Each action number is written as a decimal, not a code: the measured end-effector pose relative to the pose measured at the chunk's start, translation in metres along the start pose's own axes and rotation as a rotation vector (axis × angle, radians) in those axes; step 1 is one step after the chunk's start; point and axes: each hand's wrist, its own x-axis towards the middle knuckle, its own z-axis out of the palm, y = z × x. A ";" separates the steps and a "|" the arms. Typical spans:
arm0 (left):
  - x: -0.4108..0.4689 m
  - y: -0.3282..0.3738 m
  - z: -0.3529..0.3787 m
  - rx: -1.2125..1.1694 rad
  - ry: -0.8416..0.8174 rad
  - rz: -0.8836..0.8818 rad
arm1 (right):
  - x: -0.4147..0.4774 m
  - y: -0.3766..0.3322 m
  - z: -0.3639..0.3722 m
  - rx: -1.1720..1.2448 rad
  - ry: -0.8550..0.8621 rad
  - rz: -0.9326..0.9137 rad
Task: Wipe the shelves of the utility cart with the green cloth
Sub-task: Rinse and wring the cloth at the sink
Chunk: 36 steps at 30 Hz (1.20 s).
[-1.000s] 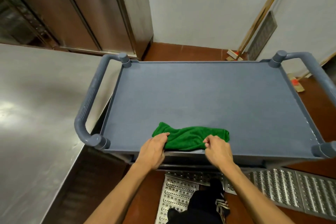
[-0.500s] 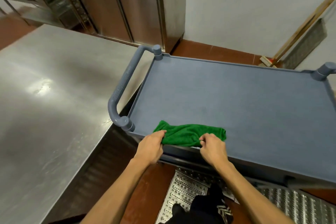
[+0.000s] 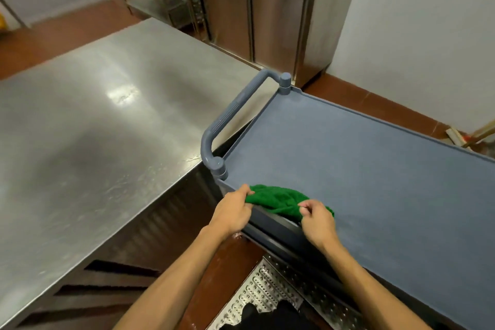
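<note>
Between the two grips the green cloth point(image 3: 278, 199) lies bunched across the near rim of the utility cart's top shelf point(image 3: 375, 182), its left end pinched between thumb and curled fingers of the left hand point(image 3: 233, 213), its right end nipped by the right hand point(image 3: 317, 218). It looks soft, light and limp, likely to rumple rather than glide, so holding the ends and spreading it flat should serve best. Beyond the knuckles runs bare shelf; just past the left hand stands the cart handle point(image 3: 230, 120), with a steel table point(image 3: 93, 128) farther left.
</note>
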 end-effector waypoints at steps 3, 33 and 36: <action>-0.011 -0.003 -0.007 -0.287 0.158 -0.174 | 0.005 -0.024 0.000 0.299 -0.076 -0.002; -0.322 -0.134 -0.020 -1.922 1.091 -0.377 | -0.254 -0.201 0.152 0.197 -1.361 -0.789; -0.372 -0.167 -0.030 -1.949 1.200 -0.361 | -0.303 -0.217 0.178 0.236 -1.304 -0.868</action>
